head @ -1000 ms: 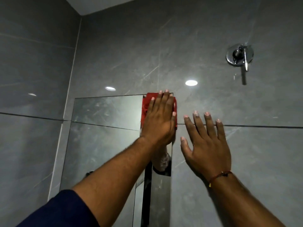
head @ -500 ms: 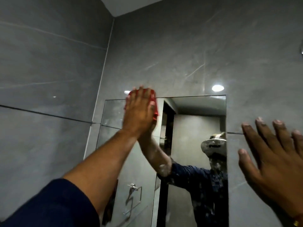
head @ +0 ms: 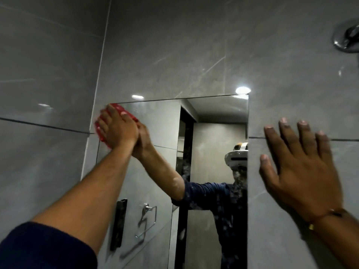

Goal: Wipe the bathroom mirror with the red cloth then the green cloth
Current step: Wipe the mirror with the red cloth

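Observation:
A tall frameless mirror (head: 159, 125) is set into the grey tiled wall. My left hand (head: 116, 129) presses a red cloth (head: 124, 112) flat against the mirror's top left corner; only the cloth's edges show around my fingers. My right hand (head: 299, 167) rests flat with fingers spread on the grey tile just right of the mirror's right edge and holds nothing. The mirror reflects my arm, my dark blue sleeve and a doorway. No green cloth is in view.
A chrome wall fitting (head: 347, 37) sticks out at the top right. The side wall (head: 46, 78) meets the mirror wall close to the mirror's left edge. A towel ring (head: 147, 216) and a dark strip appear only as reflections.
My left hand has slid the red cloth leftward along the mirror's top edge, from near its right side to its top left corner. My right hand stays flat on the tile.

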`<state>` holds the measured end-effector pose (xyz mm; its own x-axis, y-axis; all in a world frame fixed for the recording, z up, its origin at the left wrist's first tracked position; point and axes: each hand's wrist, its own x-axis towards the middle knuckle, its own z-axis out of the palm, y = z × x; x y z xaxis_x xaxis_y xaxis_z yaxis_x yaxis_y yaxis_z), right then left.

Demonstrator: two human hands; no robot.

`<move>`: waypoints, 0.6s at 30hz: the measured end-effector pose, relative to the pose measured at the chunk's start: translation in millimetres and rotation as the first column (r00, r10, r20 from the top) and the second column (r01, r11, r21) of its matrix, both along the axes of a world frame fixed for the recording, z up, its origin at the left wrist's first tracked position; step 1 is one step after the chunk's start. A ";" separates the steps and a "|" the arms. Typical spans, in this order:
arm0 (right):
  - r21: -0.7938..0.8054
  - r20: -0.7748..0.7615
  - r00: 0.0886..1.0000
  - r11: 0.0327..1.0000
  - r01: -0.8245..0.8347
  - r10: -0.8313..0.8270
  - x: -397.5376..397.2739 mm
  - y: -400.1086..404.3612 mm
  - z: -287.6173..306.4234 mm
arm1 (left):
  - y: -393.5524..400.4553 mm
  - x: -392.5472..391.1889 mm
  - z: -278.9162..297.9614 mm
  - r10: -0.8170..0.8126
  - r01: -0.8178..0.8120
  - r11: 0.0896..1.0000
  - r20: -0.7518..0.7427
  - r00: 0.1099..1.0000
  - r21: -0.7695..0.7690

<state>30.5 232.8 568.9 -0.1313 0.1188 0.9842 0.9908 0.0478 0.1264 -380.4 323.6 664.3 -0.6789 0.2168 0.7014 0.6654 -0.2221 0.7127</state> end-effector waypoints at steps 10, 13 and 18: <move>-0.019 -0.011 0.995 0.995 -0.095 0.094 16.0 -8.3 -5.5 | -70.4 261.4 -27.8 -0.041 0.139 0.989 -0.839 0.543 0.042; -0.035 -0.024 0.995 0.994 -0.100 0.100 19.9 -10.0 -9.0 | -65.6 235.5 -46.3 0.017 0.146 0.988 -0.966 0.259 0.056; -0.036 -0.047 0.992 0.992 -0.120 0.118 17.1 -9.5 -18.2 | -48.2 168.6 -47.8 -0.035 0.191 0.981 -0.956 0.292 0.022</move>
